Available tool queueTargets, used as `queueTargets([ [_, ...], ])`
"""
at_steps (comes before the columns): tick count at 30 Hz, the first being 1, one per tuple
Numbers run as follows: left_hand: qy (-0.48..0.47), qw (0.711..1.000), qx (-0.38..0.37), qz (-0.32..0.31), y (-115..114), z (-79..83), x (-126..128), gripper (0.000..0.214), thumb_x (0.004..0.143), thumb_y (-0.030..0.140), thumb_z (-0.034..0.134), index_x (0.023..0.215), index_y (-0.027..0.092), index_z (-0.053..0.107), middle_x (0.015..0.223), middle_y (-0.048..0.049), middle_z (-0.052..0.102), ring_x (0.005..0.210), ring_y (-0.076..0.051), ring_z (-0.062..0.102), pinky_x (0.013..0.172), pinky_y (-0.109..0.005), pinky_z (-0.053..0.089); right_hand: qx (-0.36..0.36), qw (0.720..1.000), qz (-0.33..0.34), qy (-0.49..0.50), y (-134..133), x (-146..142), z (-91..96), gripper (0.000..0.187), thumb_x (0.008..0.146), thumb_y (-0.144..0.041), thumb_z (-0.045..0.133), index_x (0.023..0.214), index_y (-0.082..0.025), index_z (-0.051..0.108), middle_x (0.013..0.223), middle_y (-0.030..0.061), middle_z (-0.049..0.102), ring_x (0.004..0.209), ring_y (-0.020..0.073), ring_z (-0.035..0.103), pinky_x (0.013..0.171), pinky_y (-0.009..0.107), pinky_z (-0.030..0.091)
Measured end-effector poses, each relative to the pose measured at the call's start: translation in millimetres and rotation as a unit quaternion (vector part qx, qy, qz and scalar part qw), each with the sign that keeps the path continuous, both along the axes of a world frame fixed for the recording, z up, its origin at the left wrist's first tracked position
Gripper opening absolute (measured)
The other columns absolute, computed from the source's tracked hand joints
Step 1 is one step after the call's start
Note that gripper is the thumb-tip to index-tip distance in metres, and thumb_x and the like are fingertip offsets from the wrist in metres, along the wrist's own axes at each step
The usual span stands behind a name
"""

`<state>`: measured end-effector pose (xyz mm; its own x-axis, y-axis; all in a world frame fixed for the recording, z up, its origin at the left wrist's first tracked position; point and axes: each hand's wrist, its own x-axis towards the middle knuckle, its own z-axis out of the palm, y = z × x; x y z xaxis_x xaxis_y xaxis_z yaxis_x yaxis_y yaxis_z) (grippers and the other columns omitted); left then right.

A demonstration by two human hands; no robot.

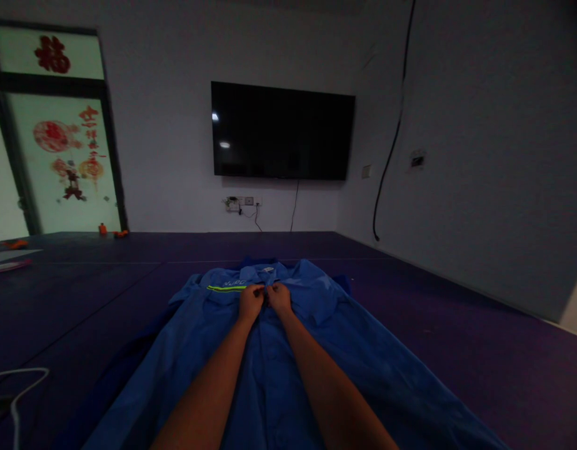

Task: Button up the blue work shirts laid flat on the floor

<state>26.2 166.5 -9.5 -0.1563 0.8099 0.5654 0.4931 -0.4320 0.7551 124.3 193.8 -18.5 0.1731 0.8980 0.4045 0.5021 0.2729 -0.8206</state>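
Left hand (250,302) and right hand (279,297), both hands bare, forearms bare and slender, dim in low light

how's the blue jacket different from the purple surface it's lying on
The blue jacket is bright blue, the purple surface dark. The jacket is creased, the surface smooth. The jacket has a yellow-green stripe near its collar; the surface is plain. The left hand and right hand pinch the jacket, not the surface. Both lie spread out flat.
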Motion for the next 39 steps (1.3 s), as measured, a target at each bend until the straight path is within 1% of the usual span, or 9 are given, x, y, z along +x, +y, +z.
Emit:
queueTargets([
  [5, 0.002, 1.000, -0.003, 0.006, -1.2, 0.7, 0.4, 0.023, 0.071, 0.006, 0.053, 0.086, 0.015, 0.067, 0.088, -0.0060, 0.068, 0.084, -0.015, 0.062, 0.080, -0.029, 0.047, 0.004, 1.000, -0.008, -0.011, 0.2, 0.2, 1.3, 0.022, 0.074, -0.024, 0.043, 0.065, -0.012, 0.060, 0.055, 0.0023, 0.061, 0.043, 0.0099, 0.053, 0.042, 0.016, 0.035],
  [9, 0.006, 1.000, -0.007, 0.007, -1.5, 0.7, 0.4, 0.026, 0.072, 0.005, 0.051, 0.090, 0.016, 0.066, 0.090, -0.0055, 0.067, 0.087, -0.015, 0.061, 0.081, -0.029, 0.048, 0.008, 1.000, -0.012, -0.018, 0.6, 0.5, 2.0, 0.022, 0.073, -0.023, 0.044, 0.062, -0.013, 0.059, 0.054, 0.0019, 0.060, 0.045, 0.0101, 0.054, 0.043, 0.016, 0.034],
  [18, 0.025, 1.000, -0.009, -0.004, 0.0, 1.1, 0.2, 0.027, 0.074, 0.006, 0.051, 0.096, 0.015, 0.065, 0.099, -0.0081, 0.066, 0.093, -0.016, 0.060, 0.085, -0.030, 0.045, 0.008, 1.000, -0.009, -0.014, -1.6, -0.1, 3.1, 0.022, 0.073, -0.023, 0.043, 0.064, -0.013, 0.060, 0.055, 0.0017, 0.060, 0.045, 0.0101, 0.053, 0.043, 0.016, 0.034],
  [25, 0.045, 0.999, 0.001, -0.019, 0.7, 0.2, -0.3, 0.028, 0.076, 0.008, 0.050, 0.099, 0.016, 0.064, 0.099, -0.0080, 0.065, 0.092, -0.016, 0.060, 0.086, -0.029, 0.045, 0.001, 1.000, 0.004, -0.009, -6.5, 0.2, 6.3, 0.023, 0.076, -0.023, 0.042, 0.068, -0.012, 0.060, 0.055, 0.0017, 0.061, 0.043, 0.0090, 0.053, 0.042, 0.015, 0.034],
  [28, 0.053, 0.998, 0.008, -0.023, 0.8, 0.0, -0.3, 0.028, 0.075, 0.008, 0.051, 0.099, 0.015, 0.064, 0.099, -0.0086, 0.065, 0.092, -0.016, 0.059, 0.086, -0.030, 0.044, -0.005, 1.000, 0.003, -0.012, -7.1, -0.1, 7.5, 0.023, 0.075, -0.026, 0.044, 0.066, -0.013, 0.061, 0.054, 0.0019, 0.061, 0.044, 0.0096, 0.053, 0.042, 0.015, 0.034],
  [33, 0.067, 0.997, 0.018, -0.022, -1.0, 1.1, 0.7, 0.033, 0.073, 0.004, 0.050, 0.101, 0.014, 0.063, 0.098, -0.0092, 0.064, 0.094, -0.017, 0.058, 0.088, -0.031, 0.043, -0.008, 1.000, -0.005, -0.018, -6.8, -0.5, 8.8, 0.020, 0.070, -0.030, 0.052, 0.065, -0.013, 0.061, 0.056, 0.0026, 0.062, 0.047, 0.0115, 0.056, 0.043, 0.016, 0.035],
  [39, 0.078, 0.996, 0.025, -0.020, -1.8, 1.5, 2.5, 0.034, 0.072, 0.005, 0.050, 0.102, 0.015, 0.062, 0.100, -0.0088, 0.063, 0.095, -0.017, 0.057, 0.090, -0.031, 0.042, -0.001, 1.000, -0.016, -0.027, -5.9, 0.5, 8.9, 0.019, 0.068, -0.030, 0.053, 0.062, -0.014, 0.060, 0.058, 0.0029, 0.063, 0.053, 0.0132, 0.058, 0.045, 0.017, 0.036],
])
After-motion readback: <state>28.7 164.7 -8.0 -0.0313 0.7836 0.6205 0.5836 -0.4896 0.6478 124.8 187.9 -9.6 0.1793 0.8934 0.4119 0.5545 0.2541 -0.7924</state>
